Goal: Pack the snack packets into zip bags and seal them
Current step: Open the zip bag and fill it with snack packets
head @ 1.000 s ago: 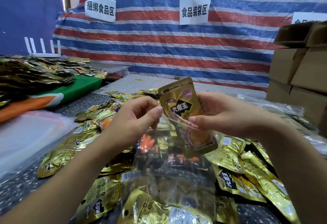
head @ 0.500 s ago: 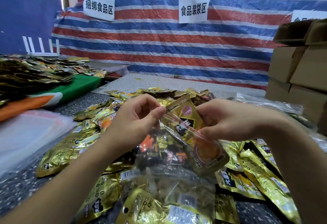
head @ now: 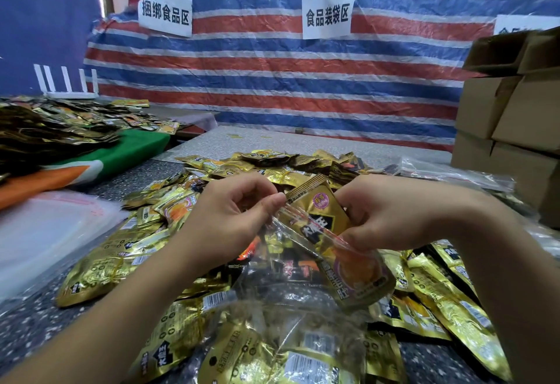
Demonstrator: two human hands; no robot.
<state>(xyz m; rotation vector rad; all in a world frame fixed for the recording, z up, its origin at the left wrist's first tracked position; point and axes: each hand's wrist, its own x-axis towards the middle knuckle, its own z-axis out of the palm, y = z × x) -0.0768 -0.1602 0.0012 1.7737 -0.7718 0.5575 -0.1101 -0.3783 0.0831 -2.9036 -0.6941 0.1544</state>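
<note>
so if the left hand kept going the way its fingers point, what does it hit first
Most likely the gold snack packet sticking out of the zip bag: the left hand points right, pinching the bag's mouth beside it. The right hand lies just beyond. Depth is unclear.

packet between hands: gold, black label, purple badge | tarp beyond hands: red-blue-white stripes | cloth left of hands: green-orange

Likely makeshift food-packing workshop: zone signs on striped tarp, stacked cartons.
</note>
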